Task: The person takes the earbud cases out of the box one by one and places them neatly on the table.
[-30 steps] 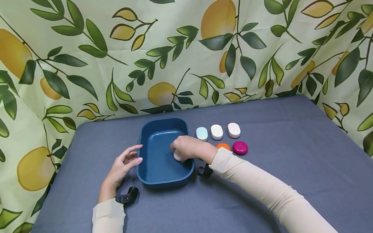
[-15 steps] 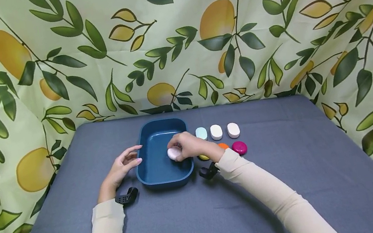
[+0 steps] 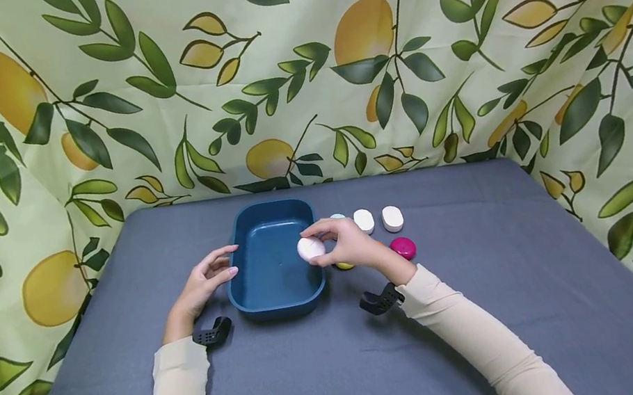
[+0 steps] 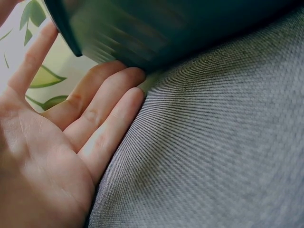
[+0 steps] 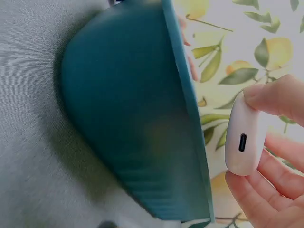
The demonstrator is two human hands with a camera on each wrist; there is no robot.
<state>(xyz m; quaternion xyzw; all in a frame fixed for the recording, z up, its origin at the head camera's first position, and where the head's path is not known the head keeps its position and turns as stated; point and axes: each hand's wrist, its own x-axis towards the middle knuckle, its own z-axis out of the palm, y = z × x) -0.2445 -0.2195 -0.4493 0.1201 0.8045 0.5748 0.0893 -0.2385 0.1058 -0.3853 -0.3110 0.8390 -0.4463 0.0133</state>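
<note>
My right hand (image 3: 350, 244) pinches a white earbud charging case (image 3: 311, 248) between thumb and fingers, above the right rim of a blue tub (image 3: 271, 265). A dark charging port shows on the edge of the case (image 5: 243, 142) in the right wrist view, where the tub's outer wall (image 5: 123, 95) stands beside it. My left hand (image 3: 205, 284) is at the tub's left side. In the left wrist view, the fingers of the left hand (image 4: 66, 128) extend loosely, their tips against the tub's wall and under its lower edge.
Right of the tub, on the grey cloth-covered table (image 3: 335, 378), lie several small rounded cases: two whitish ones (image 3: 364, 221), a magenta one (image 3: 404, 248), and a light blue (image 3: 337, 215) and a yellow one (image 3: 344, 265) partly behind the right hand. A leaf-patterned curtain (image 3: 291, 53) hangs behind.
My right hand has brought the white earbud case up from inside the tub and to the right, over the rim. The left hand has stayed at the tub's left side.
</note>
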